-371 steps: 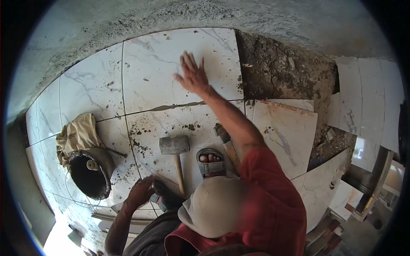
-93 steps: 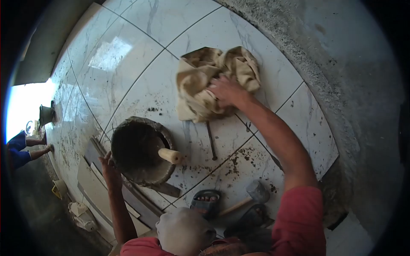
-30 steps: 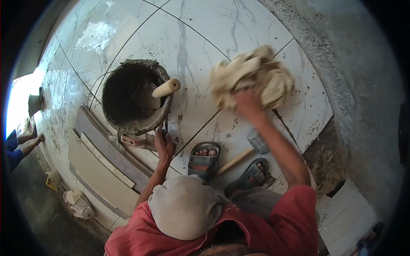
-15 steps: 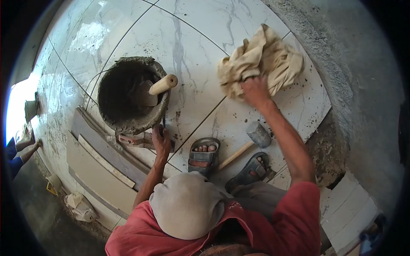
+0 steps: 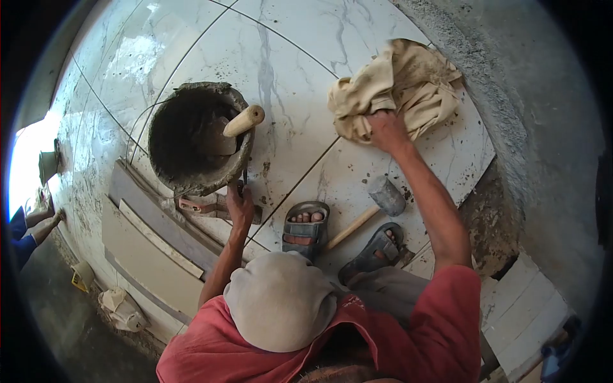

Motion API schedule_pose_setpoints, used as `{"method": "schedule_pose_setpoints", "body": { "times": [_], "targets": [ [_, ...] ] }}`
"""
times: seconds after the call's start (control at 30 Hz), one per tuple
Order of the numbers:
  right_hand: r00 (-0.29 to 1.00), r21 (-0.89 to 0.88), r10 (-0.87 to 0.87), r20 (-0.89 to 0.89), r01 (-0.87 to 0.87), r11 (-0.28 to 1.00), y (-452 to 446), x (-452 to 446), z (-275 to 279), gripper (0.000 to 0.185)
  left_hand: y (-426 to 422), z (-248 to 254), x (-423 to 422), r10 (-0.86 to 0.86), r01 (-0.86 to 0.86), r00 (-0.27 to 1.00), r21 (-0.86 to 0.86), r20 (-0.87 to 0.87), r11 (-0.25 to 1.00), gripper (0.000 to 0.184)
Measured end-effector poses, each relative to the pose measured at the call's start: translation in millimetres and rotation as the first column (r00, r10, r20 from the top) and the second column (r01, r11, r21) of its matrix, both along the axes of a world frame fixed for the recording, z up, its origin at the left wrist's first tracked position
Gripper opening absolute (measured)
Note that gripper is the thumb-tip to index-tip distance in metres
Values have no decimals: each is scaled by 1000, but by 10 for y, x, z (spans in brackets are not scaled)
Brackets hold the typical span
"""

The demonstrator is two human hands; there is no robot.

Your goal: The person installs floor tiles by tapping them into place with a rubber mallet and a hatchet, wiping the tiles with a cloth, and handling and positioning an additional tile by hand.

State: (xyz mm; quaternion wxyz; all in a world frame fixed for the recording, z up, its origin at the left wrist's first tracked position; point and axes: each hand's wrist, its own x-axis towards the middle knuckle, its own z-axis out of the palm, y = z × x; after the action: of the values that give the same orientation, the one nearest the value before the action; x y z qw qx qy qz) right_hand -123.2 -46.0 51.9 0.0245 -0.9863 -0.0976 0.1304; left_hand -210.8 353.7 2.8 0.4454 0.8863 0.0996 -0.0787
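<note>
My right hand (image 5: 387, 133) is closed on a crumpled beige cloth (image 5: 421, 86), which lies against the marbled white floor tiles (image 5: 287, 76). My left hand (image 5: 239, 207) is beside the lower right of a mortar-caked bucket (image 5: 163, 143). Its fingers curl around a thin dark thing that I cannot make out. Inside the bucket rests a trowel with a wooden handle (image 5: 244, 121), the handle leaning over the rim. Between my sandalled feet lies a mallet (image 5: 387, 196) with a grey head and wooden shaft. A reddish tool (image 5: 204, 207), partly hidden, lies left of my left hand.
Boards and cut strips (image 5: 150, 255) lie at the left. Rough concrete (image 5: 504, 121) borders the tiles on the right, with stacked tile pieces (image 5: 527, 313) lower down. Another person's arm (image 5: 45, 230) reaches in at the far left, near a small bucket (image 5: 48, 165).
My right hand has shifted slightly up with the cloth, whose far part now spreads further right. My left hand stays beside the bucket.
</note>
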Motion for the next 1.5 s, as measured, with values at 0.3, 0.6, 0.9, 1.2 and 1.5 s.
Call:
{"method": "schedule_pose_setpoints", "body": {
  "times": [0.3,0.6,0.9,1.2,1.5],
  "targets": [
    [916,-93,376,137,-366,926,1778,-1023,-182,34,-33,-135,-47,14,-8,999,-167,36,986,41],
    [989,291,-121,-79,139,946,-174,-25,-354,41,-100,-29,-3,-169,163,986,234,4,958,38],
    [936,419,-275,-218,344,840,-1213,1170,635,75,-363,195,-108,-251,198,960,336,121,921,39],
    [941,104,-225,-254,257,961,72,1118,-335,79,-1474,614,868,-238,263,920,-39,312,964,39],
    [961,-67,-24,-275,6,998,-1050,-822,-57,33,-1912,-154,1665,-472,398,809,265,349,878,46]
  ]
}}
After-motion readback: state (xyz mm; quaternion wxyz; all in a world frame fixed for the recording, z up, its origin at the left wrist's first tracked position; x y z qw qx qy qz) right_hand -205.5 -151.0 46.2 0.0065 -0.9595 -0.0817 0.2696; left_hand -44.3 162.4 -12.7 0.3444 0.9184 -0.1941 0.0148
